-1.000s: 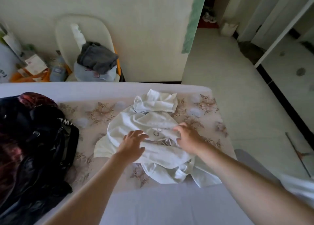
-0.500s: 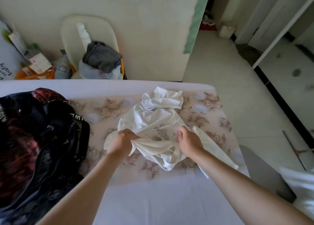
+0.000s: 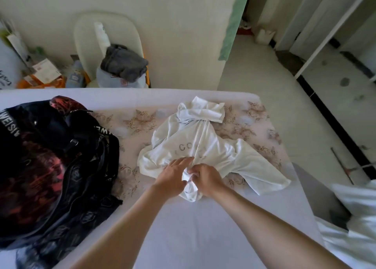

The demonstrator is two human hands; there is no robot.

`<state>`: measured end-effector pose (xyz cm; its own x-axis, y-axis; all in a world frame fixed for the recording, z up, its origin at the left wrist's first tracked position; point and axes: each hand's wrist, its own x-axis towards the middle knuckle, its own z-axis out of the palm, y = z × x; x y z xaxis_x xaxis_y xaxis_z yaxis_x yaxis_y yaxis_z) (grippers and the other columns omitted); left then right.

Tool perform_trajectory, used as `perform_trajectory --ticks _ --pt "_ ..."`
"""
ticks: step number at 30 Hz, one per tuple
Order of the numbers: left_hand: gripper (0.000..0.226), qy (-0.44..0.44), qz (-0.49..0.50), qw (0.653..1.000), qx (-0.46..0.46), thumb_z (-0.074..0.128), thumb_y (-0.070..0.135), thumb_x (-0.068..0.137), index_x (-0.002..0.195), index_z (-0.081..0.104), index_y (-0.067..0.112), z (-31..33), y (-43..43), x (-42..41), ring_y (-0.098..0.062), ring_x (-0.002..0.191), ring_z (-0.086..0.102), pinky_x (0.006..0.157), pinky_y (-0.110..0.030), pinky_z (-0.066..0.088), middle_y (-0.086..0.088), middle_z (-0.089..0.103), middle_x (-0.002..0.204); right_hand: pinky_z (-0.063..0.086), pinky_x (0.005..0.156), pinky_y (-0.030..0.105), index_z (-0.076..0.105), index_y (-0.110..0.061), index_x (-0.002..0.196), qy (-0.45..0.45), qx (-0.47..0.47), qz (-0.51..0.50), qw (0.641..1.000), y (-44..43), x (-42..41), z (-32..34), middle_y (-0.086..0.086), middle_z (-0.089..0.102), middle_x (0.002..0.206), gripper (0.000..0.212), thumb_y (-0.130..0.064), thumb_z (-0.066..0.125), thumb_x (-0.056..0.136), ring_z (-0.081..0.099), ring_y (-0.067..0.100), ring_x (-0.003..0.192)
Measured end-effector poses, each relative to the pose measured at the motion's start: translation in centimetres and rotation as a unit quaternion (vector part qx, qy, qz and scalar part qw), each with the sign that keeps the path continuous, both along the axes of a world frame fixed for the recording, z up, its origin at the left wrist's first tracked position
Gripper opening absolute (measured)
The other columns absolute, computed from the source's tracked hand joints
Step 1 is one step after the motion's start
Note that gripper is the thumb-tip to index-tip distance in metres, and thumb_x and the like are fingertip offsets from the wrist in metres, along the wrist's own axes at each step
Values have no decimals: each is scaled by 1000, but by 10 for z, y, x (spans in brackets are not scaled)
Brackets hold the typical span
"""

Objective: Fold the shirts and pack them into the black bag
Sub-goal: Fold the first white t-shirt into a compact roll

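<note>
White shirt (image 3: 203,144) lay crumpled on the floral cloth (image 3: 140,122) at the far half of the bed (image 3: 193,228), right of centre. Faint letters showed on its chest. One sleeve spread out flat toward the right edge of the bed. The far end of the shirt was bunched into a thick fold. The near edge was gathered into a small wad that hung onto the plain sheet.

Right hand (image 3: 207,179) had its fingers curled, pinching that wad of shirt fabric. Left hand (image 3: 173,177) was just beside it, touching it, with its fingers straight and close together, pressed flat on the shirt and pointing away from the person. Both forearms were bare.

Black bag (image 3: 61,156) sat on the left side of the bed, apart from the shirt. It gaped open, with red-and-black patterned cloth showing inside and a lettered strap across the top.

Past the bed, against the wall, stood a white chair (image 3: 85,34) with a grey garment (image 3: 124,62) heaped on its seat. Clutter of papers and bottles lay left of the chair. A white cloth (image 3: 356,218) showed at the lower right edge of the view. Tiled floor (image 3: 264,85) ran off to the right.
</note>
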<state>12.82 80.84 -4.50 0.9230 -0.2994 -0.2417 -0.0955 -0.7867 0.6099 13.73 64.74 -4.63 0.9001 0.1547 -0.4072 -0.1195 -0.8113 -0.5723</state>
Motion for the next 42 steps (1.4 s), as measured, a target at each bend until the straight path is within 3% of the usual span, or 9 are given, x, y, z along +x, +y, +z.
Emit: perform_trajectory --ticks 3,11,19,22,25,29,32,38,42 --pt "57 39 -25 999 -1 57 11 91 137 47 43 4 5 5 -16 111 57 88 -27 48 9 59 130 55 81 28 75 -27 93 92 158 -34 983 -1 -7 18 -13 73 87 15 -19 72 81 68 2 83" --pt "23 360 -122 898 222 58 25 81 94 69 10 20 13 24 -21 63 61 57 -26 52 -3 64 80 52 77 26 65 -29 106 21 0 -77 997 -80 7 29 -9 64 115 28 -17 48 88 62 9 91" --pt "60 -27 -97 983 153 40 2 93 138 49 41 0 -71 84 -21 135 40 109 -37 38 6 41 146 41 107 42 30 -23 152 -93 -136 37 986 -108 64 -5 -2 3 167 67 -2 50 93 30 21 147" --pt "74 -29 -160 956 246 41 1 94 155 18 37 -12 -84 100 -22 150 6 121 -43 15 3 6 164 38 104 45 7 -29 159 -110 -232 125 958 -110 79 -22 8 43 150 79 -16 56 97 52 27 127" --pt "81 33 -138 948 287 46 14 96 156 -4 38 -26 -83 114 -25 151 -4 119 -52 16 4 -11 164 33 100 42 50 -30 133 -130 -320 168 923 -130 91 -30 -3 67 105 45 -10 52 93 64 22 98" --pt "64 2 -83 942 325 40 31 100 156 9 29 -32 -85 123 -27 137 40 104 -42 38 -1 19 162 43 88 34 63 -19 109 -142 -405 74 900 -181 108 -26 -5 62 92 25 -5 50 94 54 14 67" --pt "42 -87 -55 949 298 38 22 101 142 39 29 -28 -101 137 -23 100 66 78 -34 51 0 64 121 42 92 38 61 -16 116 -76 -434 15 897 -205 119 -21 -1 60 99 24 -13 51 94 54 14 74" --pt "72 -100 -90 956 260 57 13 93 152 25 37 -36 -127 187 -30 139 29 108 -46 38 -5 23 154 43 98 33 54 -22 130 -181 -201 93 958 -184 131 -34 4 46 134 59 10 53 80 48 22 118" --pt "47 -37 -41 973 223 52 15 94 136 55 36 -36 -117 212 -30 112 57 83 -43 53 -6 54 126 47 93 31 64 -22 117 -137 -133 154 969 -164 130 -42 -2 56 123 29 -5 59 93 57 18 108"
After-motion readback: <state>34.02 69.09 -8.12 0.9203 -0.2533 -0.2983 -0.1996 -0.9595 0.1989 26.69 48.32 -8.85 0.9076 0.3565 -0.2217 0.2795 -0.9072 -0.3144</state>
